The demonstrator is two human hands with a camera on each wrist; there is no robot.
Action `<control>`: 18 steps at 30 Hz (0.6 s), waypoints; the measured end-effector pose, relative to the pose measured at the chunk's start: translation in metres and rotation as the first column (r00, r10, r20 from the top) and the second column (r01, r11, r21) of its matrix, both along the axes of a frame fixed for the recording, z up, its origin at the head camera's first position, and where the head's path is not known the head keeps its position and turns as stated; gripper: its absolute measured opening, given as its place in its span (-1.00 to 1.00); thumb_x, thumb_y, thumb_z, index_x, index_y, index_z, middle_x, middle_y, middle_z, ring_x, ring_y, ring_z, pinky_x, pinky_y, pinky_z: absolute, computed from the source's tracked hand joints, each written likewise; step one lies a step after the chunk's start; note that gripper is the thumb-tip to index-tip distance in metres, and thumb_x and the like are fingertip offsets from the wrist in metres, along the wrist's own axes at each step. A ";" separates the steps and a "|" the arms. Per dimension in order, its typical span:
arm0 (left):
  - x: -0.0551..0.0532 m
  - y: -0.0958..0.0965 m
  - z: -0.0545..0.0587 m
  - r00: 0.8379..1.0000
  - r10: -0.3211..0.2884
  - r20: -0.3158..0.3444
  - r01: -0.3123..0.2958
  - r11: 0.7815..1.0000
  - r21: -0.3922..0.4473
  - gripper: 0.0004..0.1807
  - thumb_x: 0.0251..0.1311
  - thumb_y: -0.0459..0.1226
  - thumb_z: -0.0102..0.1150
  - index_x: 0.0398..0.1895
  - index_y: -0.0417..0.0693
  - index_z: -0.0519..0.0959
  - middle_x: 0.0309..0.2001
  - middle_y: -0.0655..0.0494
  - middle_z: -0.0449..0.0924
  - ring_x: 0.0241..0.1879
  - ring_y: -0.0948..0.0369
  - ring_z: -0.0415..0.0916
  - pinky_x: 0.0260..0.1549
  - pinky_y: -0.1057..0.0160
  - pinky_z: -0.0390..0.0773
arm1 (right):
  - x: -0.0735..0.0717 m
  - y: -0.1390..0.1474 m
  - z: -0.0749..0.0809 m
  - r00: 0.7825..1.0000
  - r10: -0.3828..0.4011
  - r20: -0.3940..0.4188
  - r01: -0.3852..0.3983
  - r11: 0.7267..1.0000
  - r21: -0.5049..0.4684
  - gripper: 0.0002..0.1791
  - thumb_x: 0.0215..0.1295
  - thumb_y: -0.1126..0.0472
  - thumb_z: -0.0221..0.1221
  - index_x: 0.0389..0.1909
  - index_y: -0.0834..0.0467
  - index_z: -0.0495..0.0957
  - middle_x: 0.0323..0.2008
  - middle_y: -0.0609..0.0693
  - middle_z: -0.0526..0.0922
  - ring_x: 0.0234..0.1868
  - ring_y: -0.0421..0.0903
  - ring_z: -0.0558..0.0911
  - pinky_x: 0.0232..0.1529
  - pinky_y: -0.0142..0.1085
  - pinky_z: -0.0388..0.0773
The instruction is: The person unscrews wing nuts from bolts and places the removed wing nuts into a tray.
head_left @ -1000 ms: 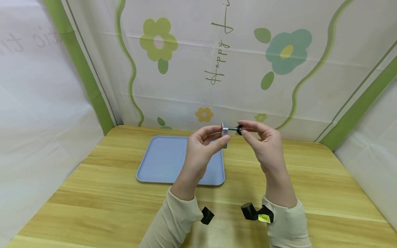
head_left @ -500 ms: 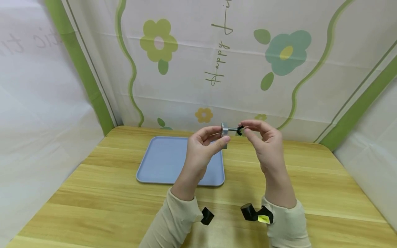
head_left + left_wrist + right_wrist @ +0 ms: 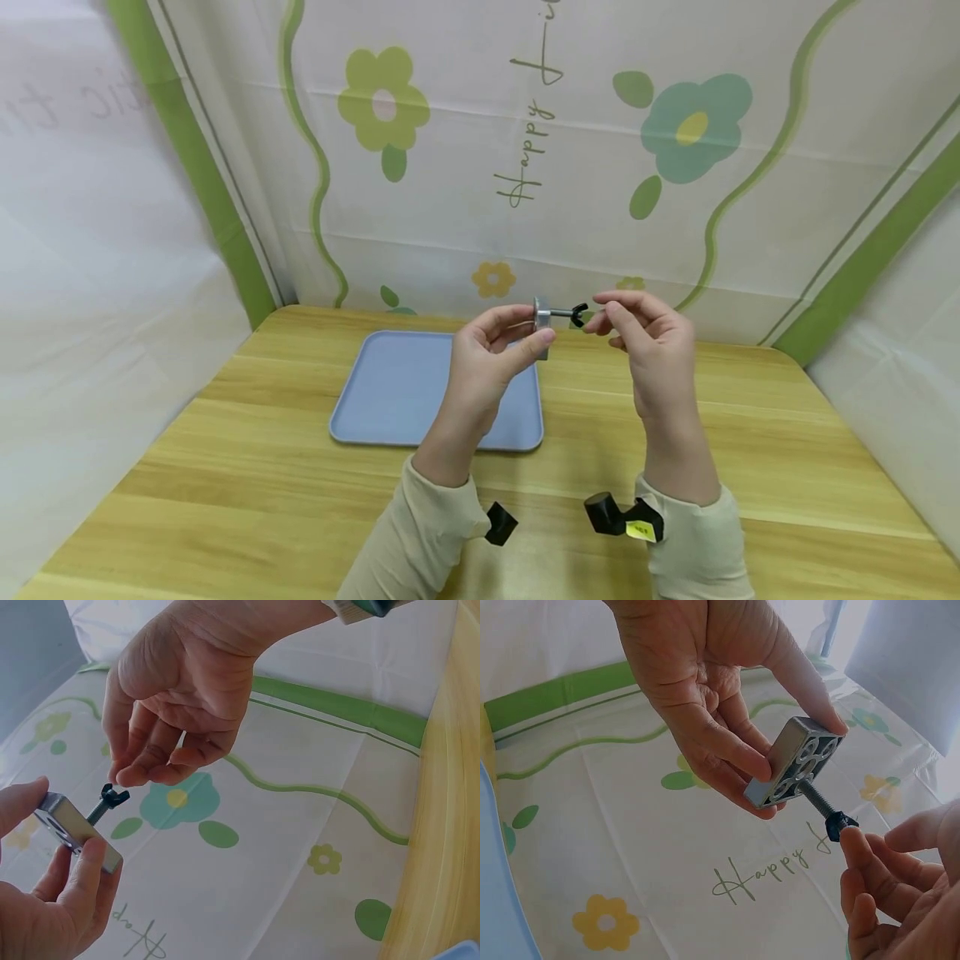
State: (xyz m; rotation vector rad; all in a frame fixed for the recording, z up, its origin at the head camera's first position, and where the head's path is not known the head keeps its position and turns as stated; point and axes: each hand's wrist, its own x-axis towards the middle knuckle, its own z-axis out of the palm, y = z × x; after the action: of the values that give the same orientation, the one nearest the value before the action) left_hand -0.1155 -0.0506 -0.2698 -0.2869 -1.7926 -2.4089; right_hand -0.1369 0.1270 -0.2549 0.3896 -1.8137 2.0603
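Observation:
In the head view my left hand grips a small silver metal block between thumb and fingers, above the table. The right wrist view shows round openings in the face of this block. A threaded bolt sticks out from it toward the right. At the bolt's outer end sits a black wing nut. My right hand is just right of it, fingers loosely bent and thumb apart from the nut. One fingertip is at the nut; whether it touches, I cannot tell.
A light blue tray lies on the wooden table, behind and left of my hands. A white curtain with printed flowers stands at the back. Black devices are worn on both wrists.
My right thumb and fingers have come off the wing nut, and the right hand has shifted slightly right. The left hand and the metal block have stayed almost in place.

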 end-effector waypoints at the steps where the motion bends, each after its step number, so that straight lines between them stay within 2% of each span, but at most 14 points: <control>1: 0.000 0.000 0.000 1.000 0.000 0.000 0.000 1.000 0.001 -0.63 0.17 -0.42 0.35 0.07 -0.22 0.58 -0.02 0.03 0.61 0.00 0.21 0.60 -0.04 0.25 0.68 | 0.000 0.000 0.000 1.000 0.005 0.009 -0.005 1.000 0.010 -0.86 0.41 0.29 0.18 -0.27 0.16 0.71 -0.58 -0.12 0.69 -0.44 -0.21 0.67 -0.40 -0.38 0.41; 11: 0.000 -0.001 0.000 1.000 -0.005 -0.004 0.005 1.000 0.011 -0.63 0.17 -0.43 0.35 0.07 -0.23 0.58 -0.02 0.04 0.61 -0.01 0.22 0.60 -0.04 0.26 0.68 | -0.001 0.001 0.000 0.997 0.036 0.067 -0.042 0.995 0.094 -0.84 0.44 0.20 0.17 -0.29 0.05 0.72 -0.52 -0.19 0.73 -0.38 -0.22 0.64 -0.32 -0.35 0.45; 18: -0.001 -0.001 0.000 1.000 0.002 -0.006 -0.002 1.000 0.000 -0.62 0.17 -0.42 0.35 0.08 -0.24 0.58 -0.01 0.03 0.61 0.00 0.22 0.60 -0.06 0.28 0.67 | -0.003 0.002 -0.002 0.996 0.060 0.065 -0.070 0.985 0.160 -0.84 0.42 0.20 0.19 -0.28 0.01 0.75 -0.45 -0.24 0.76 -0.30 -0.23 0.64 -0.26 -0.36 0.50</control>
State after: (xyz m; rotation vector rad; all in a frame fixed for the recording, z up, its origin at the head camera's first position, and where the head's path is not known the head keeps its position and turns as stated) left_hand -0.1167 -0.0514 -0.2702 -0.2919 -1.7896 -2.4047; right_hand -0.1397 0.1287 -0.2573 0.4413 -2.0376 1.9925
